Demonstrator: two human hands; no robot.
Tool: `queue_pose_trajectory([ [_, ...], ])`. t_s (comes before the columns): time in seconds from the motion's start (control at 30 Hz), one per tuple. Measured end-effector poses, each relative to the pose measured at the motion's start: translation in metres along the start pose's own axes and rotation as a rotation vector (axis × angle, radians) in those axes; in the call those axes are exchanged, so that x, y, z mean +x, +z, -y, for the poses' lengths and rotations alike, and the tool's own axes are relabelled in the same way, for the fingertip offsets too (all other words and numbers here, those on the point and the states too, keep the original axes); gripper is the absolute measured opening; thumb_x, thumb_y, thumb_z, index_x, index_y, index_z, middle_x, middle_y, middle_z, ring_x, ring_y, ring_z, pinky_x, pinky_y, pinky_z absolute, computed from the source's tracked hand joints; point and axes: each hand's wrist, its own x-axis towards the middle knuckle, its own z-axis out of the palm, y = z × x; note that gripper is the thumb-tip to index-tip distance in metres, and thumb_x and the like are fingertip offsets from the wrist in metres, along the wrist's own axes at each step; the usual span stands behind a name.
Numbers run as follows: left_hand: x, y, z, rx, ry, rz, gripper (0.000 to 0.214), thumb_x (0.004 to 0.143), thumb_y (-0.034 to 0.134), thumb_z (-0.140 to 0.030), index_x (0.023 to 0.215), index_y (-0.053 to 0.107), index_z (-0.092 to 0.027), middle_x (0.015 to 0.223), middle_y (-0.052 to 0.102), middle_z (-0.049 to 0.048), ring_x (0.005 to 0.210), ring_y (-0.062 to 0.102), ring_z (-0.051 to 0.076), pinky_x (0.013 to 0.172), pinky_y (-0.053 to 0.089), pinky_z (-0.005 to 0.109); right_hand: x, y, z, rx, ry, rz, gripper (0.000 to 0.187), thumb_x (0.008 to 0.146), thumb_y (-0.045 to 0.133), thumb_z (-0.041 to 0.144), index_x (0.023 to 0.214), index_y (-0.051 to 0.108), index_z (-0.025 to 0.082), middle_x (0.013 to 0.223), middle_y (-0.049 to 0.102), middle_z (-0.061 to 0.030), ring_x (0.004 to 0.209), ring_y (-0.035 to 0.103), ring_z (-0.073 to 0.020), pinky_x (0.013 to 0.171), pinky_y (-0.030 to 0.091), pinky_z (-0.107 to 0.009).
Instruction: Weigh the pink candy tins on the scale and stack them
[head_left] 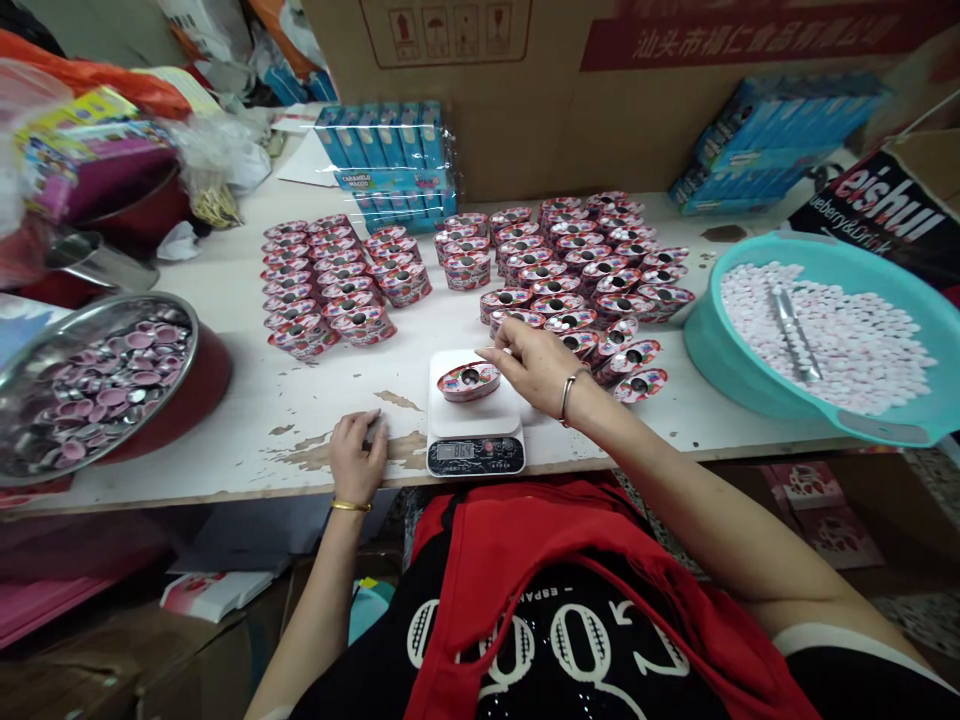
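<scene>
A small white kitchen scale (475, 428) stands at the table's front edge, its display lit. One oval red printed tin (469, 381) with a dark hole in its lid lies on the scale plate. My right hand (534, 368) hovers just right of that tin, fingers pinched together at the tin's far edge; what they hold is too small to see. My left hand (358, 456) rests on the table left of the scale, fingers curled down onto the worn surface.
Several rows of stacked oval tins (339, 280) and more tins (577, 260) cover the table's middle. A teal basin (757, 395) of white-pink tablets with tongs sits right. A metal bowl (45, 350) of lids sits left. Blue boxes (390, 150) and cardboard stand behind.
</scene>
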Motion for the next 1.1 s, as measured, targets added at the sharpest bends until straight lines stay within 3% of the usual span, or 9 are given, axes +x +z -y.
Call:
queue_pose_trajectory([
  [0.23,-0.001,0.0,0.001,-0.013,-0.007,-0.002,0.025,0.084,0.051,-0.031,0.103,0.061,-0.018,0.094,0.059,0.0086,0.093,0.056,0.02,0.083,0.045,0.035,0.011,0.018,0.018,-0.124,0.026,0.138,0.033,0.09,0.047,0.049,0.105,0.058,0.021,0.086,0.065,-0.0071,0.076,0.056,-0.0195,0.061,0.032,-0.026],
  [0.4,0.004,-0.01,-0.013,-0.091,-0.014,-0.021,0.028,0.086,0.05,-0.035,0.106,0.06,-0.018,0.096,0.058,0.0085,0.092,0.055,0.019,0.084,0.045,0.035,-0.002,-0.008,-0.002,0.021,0.025,-0.134,0.031,0.093,0.044,0.042,0.108,0.06,0.02,0.082,0.065,-0.0059,0.068,0.056,-0.0165,0.062,0.035,-0.026],
  [0.5,0.022,-0.016,-0.049,-0.137,0.054,-0.006,0.046,0.083,0.055,-0.041,0.123,0.05,-0.02,0.111,0.055,0.0108,0.105,0.052,0.023,0.09,0.044,0.038,-0.022,-0.042,-0.036,0.078,0.067,-0.386,0.031,0.09,0.048,0.045,0.095,0.064,0.019,0.067,0.06,-0.0023,0.056,0.049,-0.0131,0.058,0.034,-0.025],
  [0.6,0.049,-0.014,-0.096,-0.108,0.262,0.16,0.072,0.076,0.064,-0.046,0.137,0.036,-0.021,0.127,0.049,0.0147,0.117,0.046,0.028,0.094,0.04,0.041,-0.043,-0.079,-0.087,0.043,0.233,-0.608,0.025,0.084,0.056,0.042,0.088,0.064,0.018,0.065,0.058,-0.0032,0.053,0.046,-0.0135,0.056,0.035,-0.026],
  [0.67,0.073,-0.007,-0.12,-0.053,0.416,0.3,0.061,0.079,0.061,-0.042,0.134,0.04,-0.023,0.121,0.055,0.0135,0.111,0.051,0.026,0.091,0.038,0.041,-0.056,-0.102,-0.128,-0.054,0.428,-0.718,0.014,0.08,0.06,0.033,0.083,0.062,0.02,0.069,0.059,-0.0056,0.058,0.05,-0.016,0.06,0.037,-0.028],
  [0.73,0.101,0.0,-0.13,0.007,0.485,0.358,0.042,0.085,0.054,-0.038,0.124,0.049,-0.024,0.109,0.062,0.0106,0.098,0.056,0.023,0.084,0.038,0.039,-0.07,-0.12,-0.17,-0.143,0.646,-0.701,0.008,0.074,0.065,0.028,0.075,0.059,0.022,0.071,0.06,-0.0075,0.059,0.049,-0.0177,0.062,0.036,-0.031],
  [0.9,0.18,0.014,-0.095,0.168,0.346,0.163,0.032,0.083,0.055,-0.04,0.109,0.056,-0.021,0.104,0.064,0.0094,0.092,0.058,0.024,0.075,0.035,0.036,-0.104,-0.135,-0.249,-0.13,0.944,-0.451,0.023,0.06,0.075,0.025,0.058,0.053,0.024,0.068,0.058,-0.0085,0.052,0.041,-0.0169,0.064,0.035,-0.035],
  [1.0,0.212,0.023,-0.065,0.295,0.339,0.163,0.033,0.081,0.056,-0.037,0.11,0.057,-0.022,0.106,0.062,0.0112,0.097,0.056,0.027,0.077,0.035,0.037,-0.109,-0.131,-0.272,-0.038,0.945,-0.357,0.023,0.054,0.078,0.025,0.055,0.055,0.023,0.067,0.058,-0.0088,0.055,0.045,-0.0188,0.069,0.036,-0.037],
  [1.1,0.228,0.034,-0.056,0.393,0.327,0.133,0.037,0.08,0.056,-0.034,0.114,0.056,-0.021,0.112,0.059,0.0132,0.103,0.052,0.031,0.081,0.035,0.041,-0.104,-0.126,-0.285,0.064,0.855,-0.33,0.025,0.047,0.079,0.023,0.05,0.054,0.024,0.063,0.059,-0.0093,0.057,0.049,-0.0217,0.068,0.037,-0.04],
])
